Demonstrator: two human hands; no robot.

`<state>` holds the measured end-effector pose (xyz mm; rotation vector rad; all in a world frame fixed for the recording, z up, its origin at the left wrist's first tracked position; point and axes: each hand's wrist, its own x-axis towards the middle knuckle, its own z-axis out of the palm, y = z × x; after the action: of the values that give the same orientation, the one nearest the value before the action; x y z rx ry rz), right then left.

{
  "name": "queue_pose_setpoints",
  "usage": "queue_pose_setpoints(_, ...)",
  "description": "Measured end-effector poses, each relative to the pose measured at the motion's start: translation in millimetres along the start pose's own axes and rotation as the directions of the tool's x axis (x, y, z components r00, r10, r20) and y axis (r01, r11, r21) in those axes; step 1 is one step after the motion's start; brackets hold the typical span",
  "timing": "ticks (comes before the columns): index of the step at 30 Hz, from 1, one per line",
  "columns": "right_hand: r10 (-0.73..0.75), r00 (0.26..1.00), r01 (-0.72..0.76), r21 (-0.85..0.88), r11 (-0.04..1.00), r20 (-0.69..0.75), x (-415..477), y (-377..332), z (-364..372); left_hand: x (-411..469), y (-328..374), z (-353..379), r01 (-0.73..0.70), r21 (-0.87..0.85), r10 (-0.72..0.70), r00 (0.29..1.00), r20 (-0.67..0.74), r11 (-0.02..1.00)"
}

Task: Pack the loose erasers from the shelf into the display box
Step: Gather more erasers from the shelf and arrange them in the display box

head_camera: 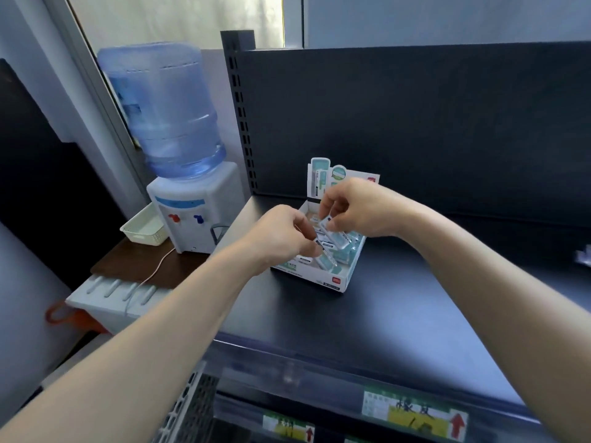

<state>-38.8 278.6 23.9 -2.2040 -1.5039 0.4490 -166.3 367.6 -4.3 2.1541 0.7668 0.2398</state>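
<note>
A white and teal display box stands on the dark shelf, its printed header card upright at the back. Several wrapped erasers lie inside it. My left hand hovers over the box's left side and pinches a teal and white eraser that tilts down into the box. My right hand is over the back of the box, its fingers closed on another wrapped eraser. The two hands nearly touch above the box.
A water dispenser with a blue bottle stands on a side table to the left, next to a cream basket. The dark back panel rises behind the box. A small blurred object lies at the shelf's right edge. Price labels line the shelf front.
</note>
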Motion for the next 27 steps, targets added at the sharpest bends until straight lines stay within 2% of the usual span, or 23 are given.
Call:
queue_pose_setpoints(9, 0.130, 0.991, -0.125, -0.123, 0.984, 0.031, 2.1, -10.2, 11.4, 12.8, -9.5, -5.0, -0.113, 0.093, 0.102, 0.988, 0.113, 0.989)
queue_pose_setpoints(16, 0.172, 0.985, -0.170, -0.142, 0.975, 0.002, 1.8, -15.0, 12.7, 17.0, -9.3, -11.6, -0.104, 0.004, 0.102, 0.980, 0.169, 0.995)
queue_pose_setpoints(27, 0.215, 0.975, -0.205, -0.144, 0.968, 0.058, 3.8, -15.8, 16.8, 10.4, -8.7, -6.1, -0.200, 0.118, 0.173, 0.964, 0.203, 0.973)
